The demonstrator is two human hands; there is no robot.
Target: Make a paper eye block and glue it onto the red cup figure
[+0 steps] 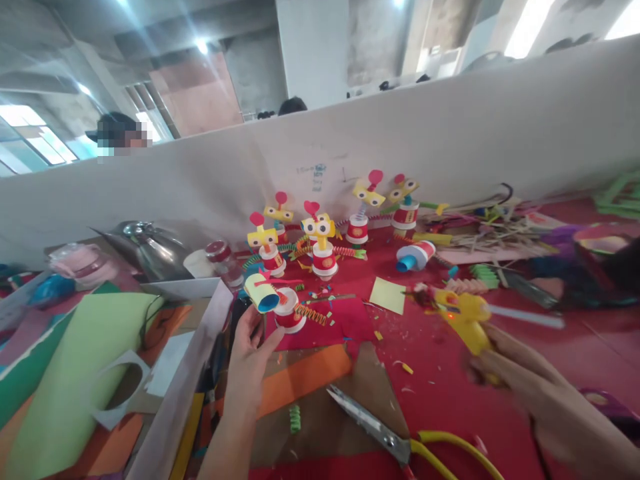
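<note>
My left hand point(253, 347) is at a red-and-white paper-cup figure point(289, 320). Its thumb lies against the cup's lower edge and its fingers curl under a yellow paper tube point(256, 290) with a blue inside, partly hidden there. An orange coiled paper arm point(313, 313) sticks out from the cup's right side. My right hand point(510, 367), blurred, grips a yellow hot glue gun point(463, 313) by its handle, nozzle pointing left, with a glue stick point(525, 316) out of its back. Between the two lies a pale yellow paper square point(387, 295).
Several finished cup figures point(323, 257) stand behind, and another cup point(417, 255) lies on its side. Scissors point(370, 423) with yellow handles lie in front, near a green paper coil point(295, 419). A box point(185, 380) of coloured paper is left. Sticks and scraps point(480, 233) lie right.
</note>
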